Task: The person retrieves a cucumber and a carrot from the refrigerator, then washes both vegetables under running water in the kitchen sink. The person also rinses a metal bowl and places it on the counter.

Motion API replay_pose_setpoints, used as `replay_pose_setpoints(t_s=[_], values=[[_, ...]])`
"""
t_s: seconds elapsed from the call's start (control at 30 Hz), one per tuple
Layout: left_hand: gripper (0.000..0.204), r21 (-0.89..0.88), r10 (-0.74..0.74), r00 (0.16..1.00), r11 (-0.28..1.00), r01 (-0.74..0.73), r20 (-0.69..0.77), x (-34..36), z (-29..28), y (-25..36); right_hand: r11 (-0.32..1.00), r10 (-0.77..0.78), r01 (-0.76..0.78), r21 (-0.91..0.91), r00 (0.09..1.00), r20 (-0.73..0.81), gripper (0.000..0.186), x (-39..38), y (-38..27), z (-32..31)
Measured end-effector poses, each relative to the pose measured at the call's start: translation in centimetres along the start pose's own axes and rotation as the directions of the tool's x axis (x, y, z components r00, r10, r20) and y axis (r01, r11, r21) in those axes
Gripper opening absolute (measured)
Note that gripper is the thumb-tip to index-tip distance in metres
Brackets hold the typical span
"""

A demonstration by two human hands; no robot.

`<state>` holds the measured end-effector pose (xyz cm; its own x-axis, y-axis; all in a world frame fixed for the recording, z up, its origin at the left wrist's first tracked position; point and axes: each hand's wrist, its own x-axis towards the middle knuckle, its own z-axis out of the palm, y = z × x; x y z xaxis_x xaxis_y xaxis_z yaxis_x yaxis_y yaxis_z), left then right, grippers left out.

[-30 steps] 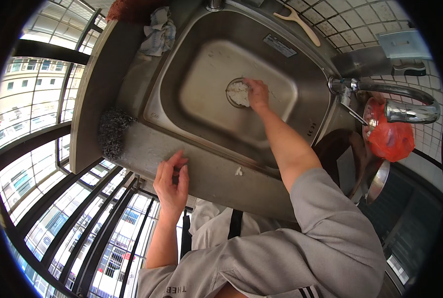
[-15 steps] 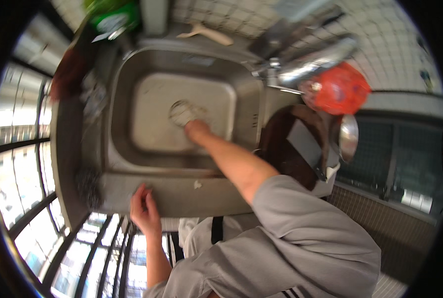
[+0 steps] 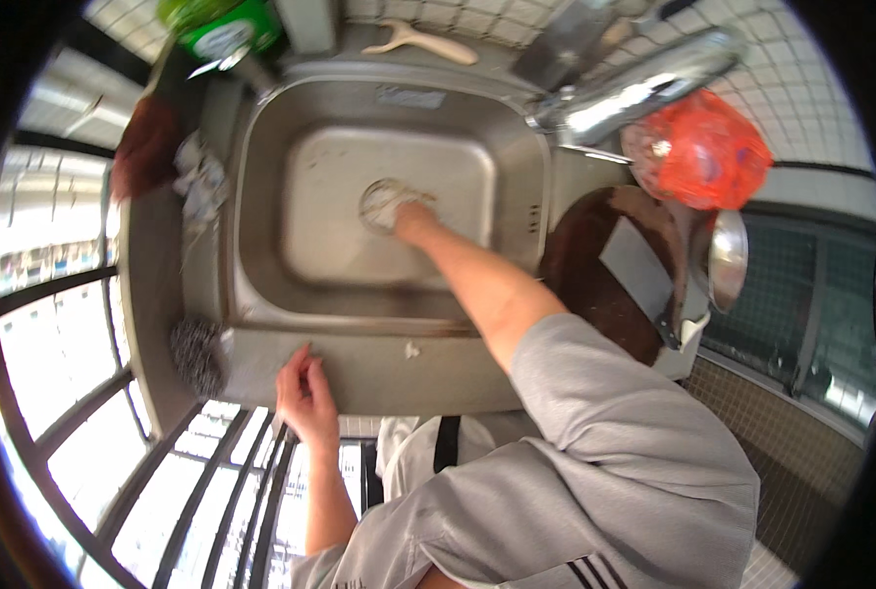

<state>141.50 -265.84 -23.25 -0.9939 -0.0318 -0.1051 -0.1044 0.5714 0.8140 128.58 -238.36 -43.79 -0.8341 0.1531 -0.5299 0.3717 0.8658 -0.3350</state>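
Observation:
My right hand (image 3: pixel 415 222) reaches down into the metal sink (image 3: pixel 305 294), at the round drain (image 3: pixel 367 208). Its fingers point down and look closed; pale, whitish matter lies around them at the drain, and what they grip is too blurred to make out. Over the near counter edge (image 3: pixel 379 378), my left hand (image 3: pixel 307 395) hangs with loosely bent fingers and nothing in them. A small white scrap (image 3: pixel 412 349) lies on the counter between that hand and my right arm.
Right of the sink are a round brown board (image 3: pixel 580 260) bearing a cleaver (image 3: pixel 637 263), a red plastic bag (image 3: pixel 718 152) and the faucet (image 3: pixel 644 93). A peeler-like tool (image 3: pixel 428 42) lies behind. Left stand a scouring pad (image 3: pixel 195 355), crumpled plastic (image 3: pixel 200 182) and a green container (image 3: pixel 227 34).
The whole view has shifted, so the scene sits farther right and slightly higher. My right hand stays at the drain, and my left hand remains by the counter edge.

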Motion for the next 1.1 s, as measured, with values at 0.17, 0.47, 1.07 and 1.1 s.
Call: replay_pose_setpoints(t_s=[0.17,0.47,1.07,1.1], values=[[0.019,0.006,0.061,0.998,0.998,-0.061,-0.015,-0.1,0.0,0.3,0.977,-0.204,0.209,0.035,0.972,-0.118,0.017,-0.9,-1.4,-3.2],[0.021,-0.132,0.019,1.000,0.991,-0.019,-0.004,0.2,0.0,0.2,0.871,-0.434,0.396,-0.290,0.898,-0.075,0.018,-11.6,-4.2,-15.9],[0.020,-0.201,0.068,0.995,0.978,-0.052,0.075,-1.9,4.3,7.6,0.836,0.311,-0.542,-0.085,0.596,-0.740,0.044,-27.6,23.9,-37.8],[0.020,-0.205,0.073,0.993,0.977,-0.054,0.088,-1.9,4.7,8.7,0.852,0.175,-0.497,-0.165,0.568,-0.805,0.036,-27.6,23.9,-37.6]])
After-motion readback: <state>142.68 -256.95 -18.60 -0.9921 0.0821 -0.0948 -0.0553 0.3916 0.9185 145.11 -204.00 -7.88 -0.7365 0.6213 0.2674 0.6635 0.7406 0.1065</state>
